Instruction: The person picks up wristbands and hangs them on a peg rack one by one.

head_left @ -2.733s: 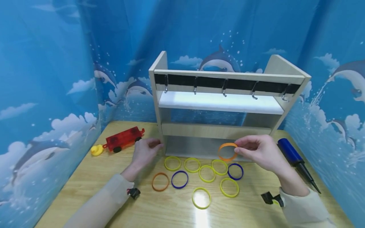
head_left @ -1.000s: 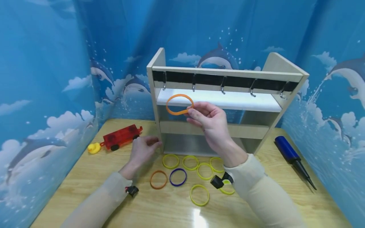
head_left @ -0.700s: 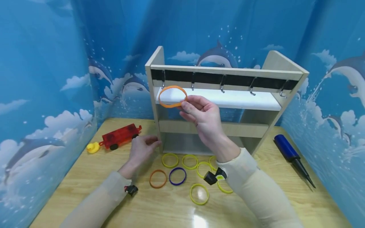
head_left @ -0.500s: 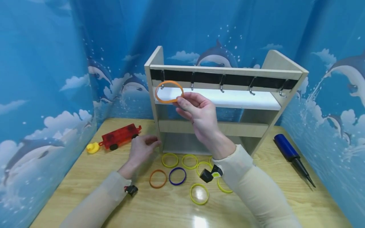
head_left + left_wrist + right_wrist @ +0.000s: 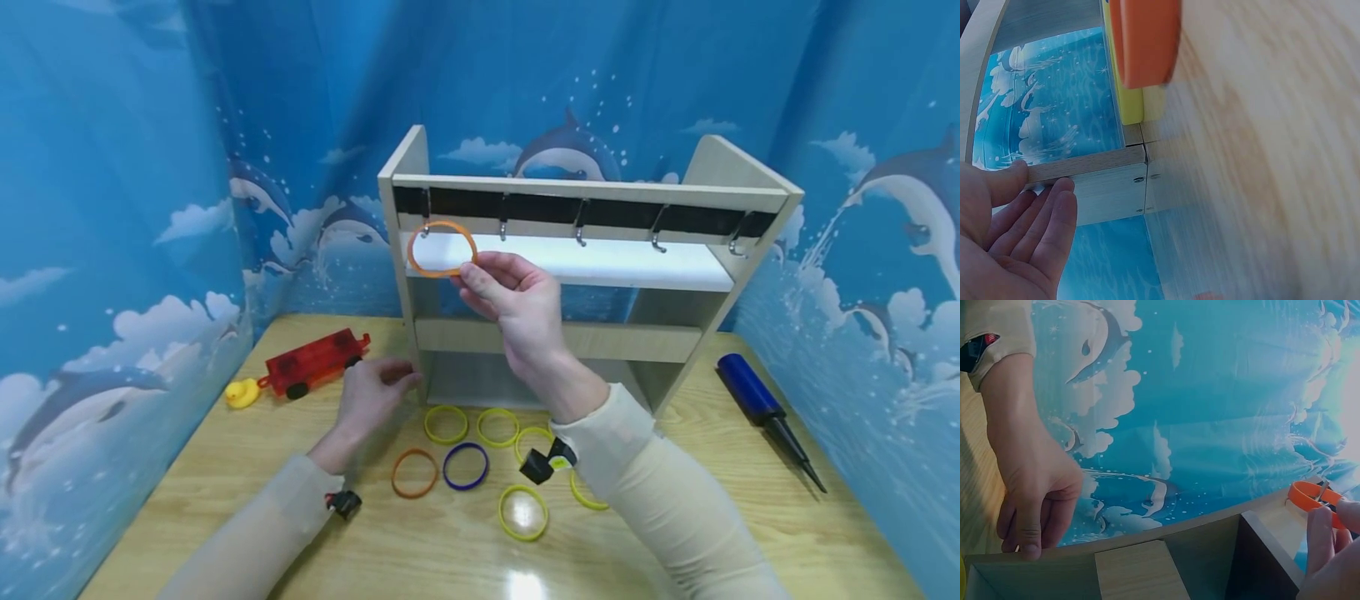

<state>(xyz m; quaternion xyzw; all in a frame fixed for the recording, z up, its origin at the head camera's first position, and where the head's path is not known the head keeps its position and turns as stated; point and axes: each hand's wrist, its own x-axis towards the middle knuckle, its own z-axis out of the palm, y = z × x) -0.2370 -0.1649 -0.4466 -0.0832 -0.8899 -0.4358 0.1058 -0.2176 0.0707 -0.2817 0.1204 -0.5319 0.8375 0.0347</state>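
Note:
My right hand (image 5: 521,304) pinches an orange wristband (image 5: 439,273) between thumb and fingers, raised in front of the shelf unit (image 5: 555,340). The loop stands at the leftmost metal hook (image 5: 426,208) on the black strip. In the right wrist view the hook's tip shows inside the orange loop; whether the band bears on it, I cannot tell. Low at the shelf's left side, my left hand (image 5: 373,396) grips the edge of the side panel, thumb on one face and fingers on the other, as the left wrist view shows.
Several yellow wristbands (image 5: 523,538), a blue one (image 5: 466,487) and another orange one (image 5: 414,497) lie before the shelf, some hidden by the right arm. A red toy wagon (image 5: 315,364) with a yellow duck (image 5: 242,393) stands left, a blue hand pump (image 5: 757,400) right.
From the shelf's lower right, my right hand has carried the orange wristband up and left to the leftmost hook, moving little in the last half second. The left hand has stayed put.

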